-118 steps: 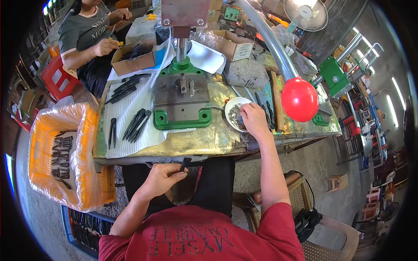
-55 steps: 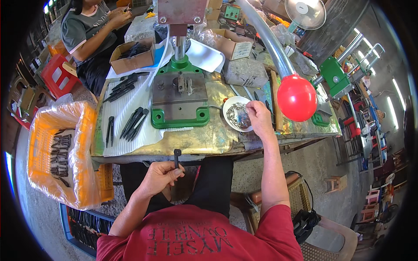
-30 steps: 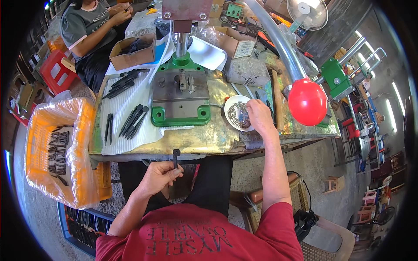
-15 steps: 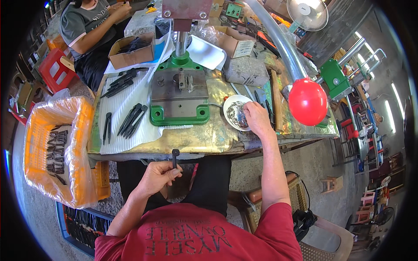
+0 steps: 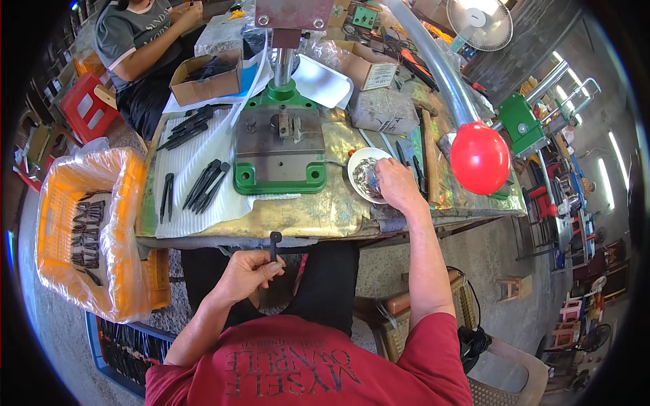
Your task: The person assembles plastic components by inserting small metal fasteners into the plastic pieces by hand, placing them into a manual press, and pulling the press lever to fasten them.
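Observation:
My left hand [image 5: 250,276] is closed on a slim black bar-shaped part [image 5: 274,245], held upright in front of the table's near edge. Its rounded head points up, and my thumb and fingers cover its lower end. My right hand [image 5: 398,183] reaches into a white bowl [image 5: 353,177] of small shiny metal pieces. Its fingertips are bunched together among them, and whatever they pinch is hidden. Left of the bowl stands a green press [image 5: 279,177] with a small metal fixture [image 5: 290,125] on its plate. Similar black parts [image 5: 205,187] lie on white foam sheeting [image 5: 233,207].
An orange crate [image 5: 51,223] lined with clear plastic holds black parts at the left. A red ball-ended lever [image 5: 479,159] hangs over the table's right side. Behind are a cardboard box [image 5: 206,84], a wrapped block [image 5: 383,111] and a fan [image 5: 477,24]. Another person [image 5: 139,40] sits far left.
My right hand has shifted slightly left within the bowl. My left hand keeps hold of the black part, almost unmoved.

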